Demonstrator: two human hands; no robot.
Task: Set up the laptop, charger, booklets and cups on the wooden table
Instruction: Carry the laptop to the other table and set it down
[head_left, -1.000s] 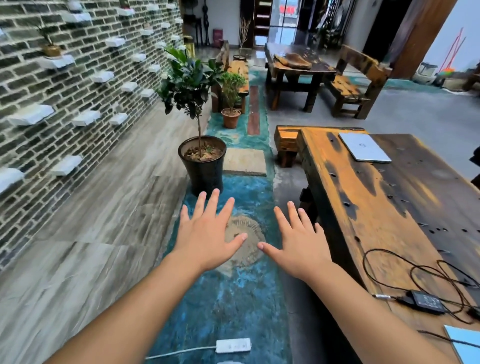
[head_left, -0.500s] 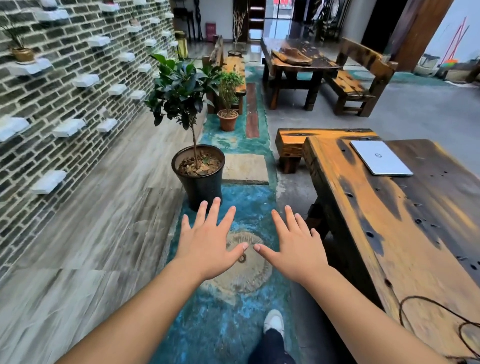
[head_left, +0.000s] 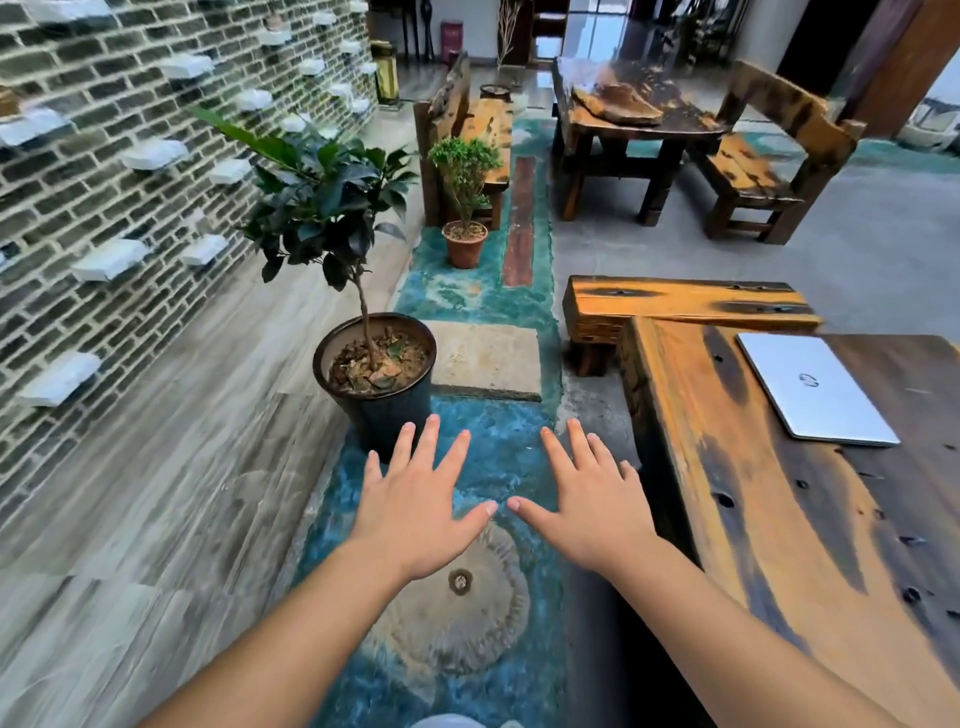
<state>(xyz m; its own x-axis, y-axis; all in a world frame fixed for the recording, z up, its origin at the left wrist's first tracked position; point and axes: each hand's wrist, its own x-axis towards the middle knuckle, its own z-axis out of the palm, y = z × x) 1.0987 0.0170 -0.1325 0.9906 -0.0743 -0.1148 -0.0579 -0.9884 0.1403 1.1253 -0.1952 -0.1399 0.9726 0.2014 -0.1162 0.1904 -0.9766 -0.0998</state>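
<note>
Left hand (head_left: 415, 512) and right hand (head_left: 597, 506) held out flat, fingers spread, holding nothing, thumbs nearly touching, over blue floor. Closed laptop (head_left: 815, 387) lies on wooden table (head_left: 779, 519), far right of hands, well apart.

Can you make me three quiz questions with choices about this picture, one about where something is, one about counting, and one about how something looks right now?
1. Where is the laptop?
A. on the wooden table
B. on the floor
C. on the bench

2. How many potted plants stand on the floor?
A. one
B. two
C. four

3. How are the two hands?
A. gripping a cup
B. curled in fists
C. flat, fingers spread, holding nothing

Answers: 1 A, the laptop lies closed on the tabletop. 2 B, a big dark pot and a small orange pot. 3 C, the left hand and right hand are empty over the floor.
</note>
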